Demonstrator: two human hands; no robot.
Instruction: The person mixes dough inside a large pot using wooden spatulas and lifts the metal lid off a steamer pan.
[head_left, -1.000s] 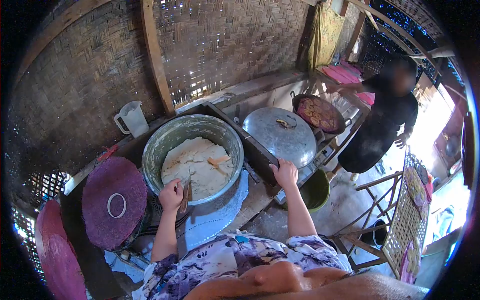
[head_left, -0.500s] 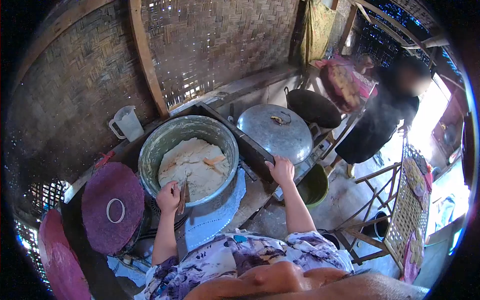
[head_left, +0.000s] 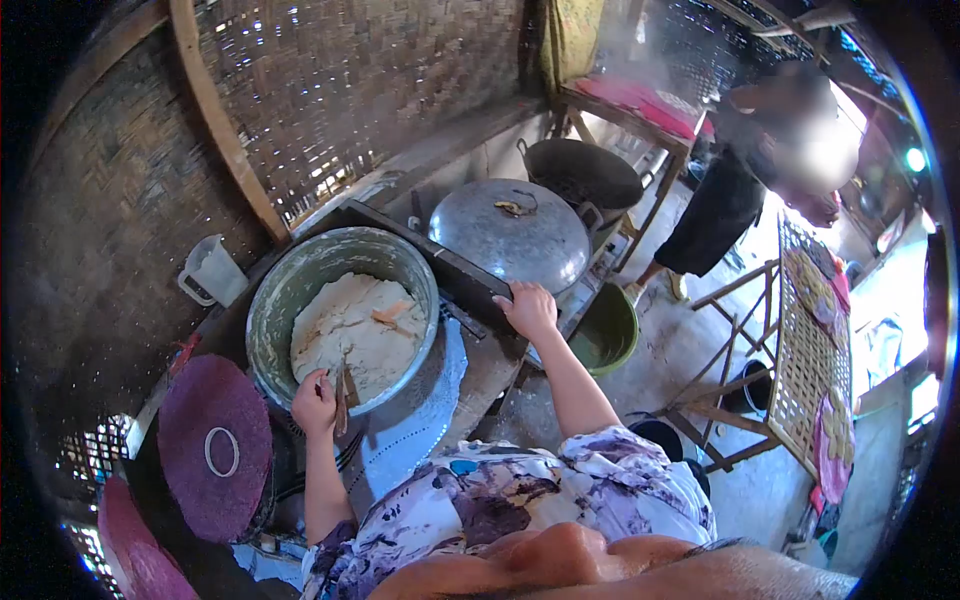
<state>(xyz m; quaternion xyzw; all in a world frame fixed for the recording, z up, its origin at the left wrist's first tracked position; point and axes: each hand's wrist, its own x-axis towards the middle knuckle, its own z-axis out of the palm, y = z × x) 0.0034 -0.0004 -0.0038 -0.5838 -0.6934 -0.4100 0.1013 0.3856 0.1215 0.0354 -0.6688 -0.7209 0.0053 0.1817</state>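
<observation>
A large green basin [head_left: 259,335] holds a pale, crumbly mass [head_left: 350,325] with a light orange piece [head_left: 391,312] on top. My left hand [head_left: 314,402] is closed at the basin's near rim; what its fingers hold, if anything, is too small to make out. Right beside it, a narrow flat tool [head_left: 344,400] leans over the rim. My right hand [head_left: 531,310] grips the near end of a dark wooden board [head_left: 440,265], which stands between the basin and a lidded metal pot [head_left: 510,235].
Left are a purple round mat [head_left: 205,450] with a white ring [head_left: 221,452] and a clear jug [head_left: 214,270]. A dark pan [head_left: 585,175] sits beyond the pot, a green tub [head_left: 606,330] below. A person [head_left: 745,175] bends near a woven rack [head_left: 800,370].
The view has swung right. The other person has moved from the pan and pink-covered table towards the woven rack, and the round pieces have gone from the pan. My hands keep their places.
</observation>
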